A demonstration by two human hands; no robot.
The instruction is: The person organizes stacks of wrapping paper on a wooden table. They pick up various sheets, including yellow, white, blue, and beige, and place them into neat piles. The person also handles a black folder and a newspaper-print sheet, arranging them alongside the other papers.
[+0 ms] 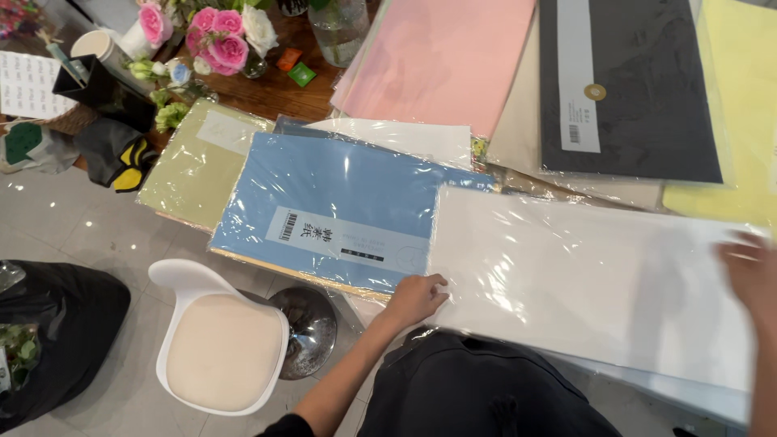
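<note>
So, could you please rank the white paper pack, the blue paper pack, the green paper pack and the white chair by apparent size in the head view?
1. White paper pack, though nearest the camera.
2. Blue paper pack.
3. Green paper pack and white chair: too alike to rank.

The left hand [414, 298] lies palm down, its bare forearm angled up from below. The right hand [749, 275] looks blurred, possibly with fingers spread.

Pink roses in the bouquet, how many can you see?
4: one rose far left, one top centre, one largest, one beside it. Others may be hidden.
</note>
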